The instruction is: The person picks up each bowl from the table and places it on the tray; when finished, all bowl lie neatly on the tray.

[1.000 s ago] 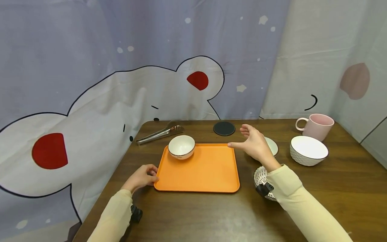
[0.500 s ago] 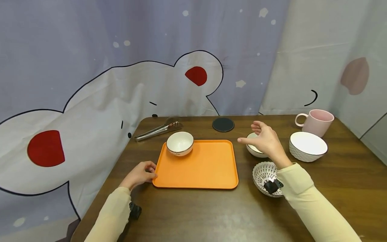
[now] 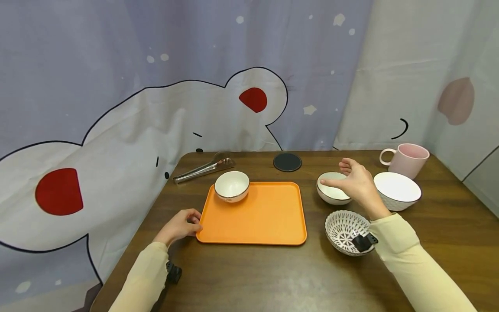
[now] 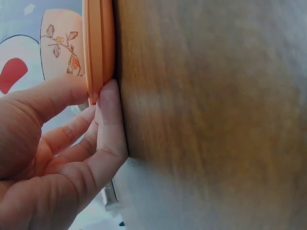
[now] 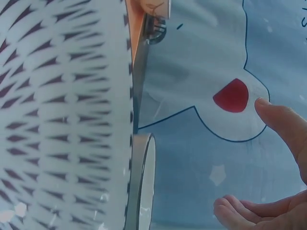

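Observation:
An orange tray [image 3: 261, 216] lies on the wooden table, with a small white bowl [image 3: 232, 186] at its back left corner. My left hand [image 3: 180, 225] pinches the tray's left edge; in the left wrist view its thumb [image 4: 57, 93] is on the rim and a finger comes from below. My right hand [image 3: 360, 184] is held above the table right of the tray, thumb and fingers spread, holding nothing. It overlaps a dark-rimmed white bowl [image 3: 331, 197] in the head view. Nearer, under the right wrist, is a lattice-patterned bowl [image 3: 343, 229], large in the right wrist view.
A white bowl with textured sides [image 3: 397, 193] stands at the right, before a pink mug [image 3: 410, 161]. A round black coaster [image 3: 287, 162] lies behind the tray, and metal tongs [image 3: 202, 172] are at the back left. A printed curtain [image 3: 195, 56] hangs behind the table.
My right hand has drawn away to the right from the tray's back right corner, uncovering the dark-rimmed bowl and more of the lattice-patterned bowl. My left hand stays at the tray's edge.

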`<state>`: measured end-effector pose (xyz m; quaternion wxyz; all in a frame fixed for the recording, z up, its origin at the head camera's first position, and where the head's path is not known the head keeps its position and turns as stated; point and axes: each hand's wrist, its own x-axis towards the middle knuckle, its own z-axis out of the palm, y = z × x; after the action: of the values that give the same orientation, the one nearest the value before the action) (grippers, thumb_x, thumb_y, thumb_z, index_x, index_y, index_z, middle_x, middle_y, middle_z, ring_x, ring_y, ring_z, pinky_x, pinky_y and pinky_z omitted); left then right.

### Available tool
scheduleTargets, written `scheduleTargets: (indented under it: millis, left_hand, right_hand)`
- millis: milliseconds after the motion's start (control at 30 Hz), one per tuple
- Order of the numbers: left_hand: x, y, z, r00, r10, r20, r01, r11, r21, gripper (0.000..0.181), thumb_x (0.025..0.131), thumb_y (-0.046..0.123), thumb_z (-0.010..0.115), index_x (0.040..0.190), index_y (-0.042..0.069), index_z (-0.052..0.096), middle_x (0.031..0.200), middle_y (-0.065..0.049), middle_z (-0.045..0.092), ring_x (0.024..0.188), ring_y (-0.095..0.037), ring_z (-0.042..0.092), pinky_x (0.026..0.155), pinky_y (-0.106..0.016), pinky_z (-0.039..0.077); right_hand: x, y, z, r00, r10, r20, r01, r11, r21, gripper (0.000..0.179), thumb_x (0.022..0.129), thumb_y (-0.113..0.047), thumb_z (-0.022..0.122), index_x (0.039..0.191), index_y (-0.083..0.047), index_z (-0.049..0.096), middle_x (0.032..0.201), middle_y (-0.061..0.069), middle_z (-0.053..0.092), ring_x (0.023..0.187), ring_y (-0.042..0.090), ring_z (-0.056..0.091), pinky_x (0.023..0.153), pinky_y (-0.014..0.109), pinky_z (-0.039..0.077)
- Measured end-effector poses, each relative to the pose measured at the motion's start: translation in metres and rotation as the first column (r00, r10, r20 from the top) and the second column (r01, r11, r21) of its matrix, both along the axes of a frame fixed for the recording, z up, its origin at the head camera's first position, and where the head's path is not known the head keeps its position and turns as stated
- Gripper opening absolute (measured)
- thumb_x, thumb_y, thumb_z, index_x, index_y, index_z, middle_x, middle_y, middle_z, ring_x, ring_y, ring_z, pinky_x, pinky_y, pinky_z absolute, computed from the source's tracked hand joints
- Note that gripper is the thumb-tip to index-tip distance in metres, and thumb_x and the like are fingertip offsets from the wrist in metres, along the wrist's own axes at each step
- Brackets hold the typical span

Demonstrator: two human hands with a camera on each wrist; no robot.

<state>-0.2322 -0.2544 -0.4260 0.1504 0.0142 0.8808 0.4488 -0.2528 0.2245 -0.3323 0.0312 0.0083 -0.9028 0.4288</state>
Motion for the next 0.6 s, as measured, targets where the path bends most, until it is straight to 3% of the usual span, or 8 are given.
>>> scheduleTargets:
  millis: [367, 600]
  left_hand:
    - [0.003, 0.003, 0.0, 1.0, -0.022, 0.01, 0.021, 0.999, 0.034, 0.028, 0.086, -0.001, 0.066, 0.111, -0.009, 0.055, 0.089, -0.011, 0.05, 0.079, -0.019, 0.059, 0.074, -0.034, 0.059]
    - [0.003, 0.002, 0.001, 1.0, -0.02, -0.006, 0.021, 0.999, 0.031, 0.029, 0.085, -0.002, 0.067, 0.11, -0.01, 0.055, 0.089, -0.011, 0.05, 0.078, -0.02, 0.059, 0.074, -0.036, 0.06]
  right_hand:
    - [0.004, 0.022, 0.001, 0.999, -0.037, -0.028, 0.039, 0.995, 0.086, 0.109, 0.075, -0.049, 0.08, 0.149, 0.008, 0.024, 0.147, 0.027, 0.04, 0.135, 0.043, 0.039, 0.109, 0.056, 0.036]
    - [0.005, 0.038, 0.0, 0.998, -0.059, -0.006, 0.06, 0.993, 0.099, 0.11, 0.075, -0.05, 0.08, 0.149, 0.009, 0.023, 0.148, 0.028, 0.039, 0.136, 0.044, 0.037, 0.109, 0.057, 0.034]
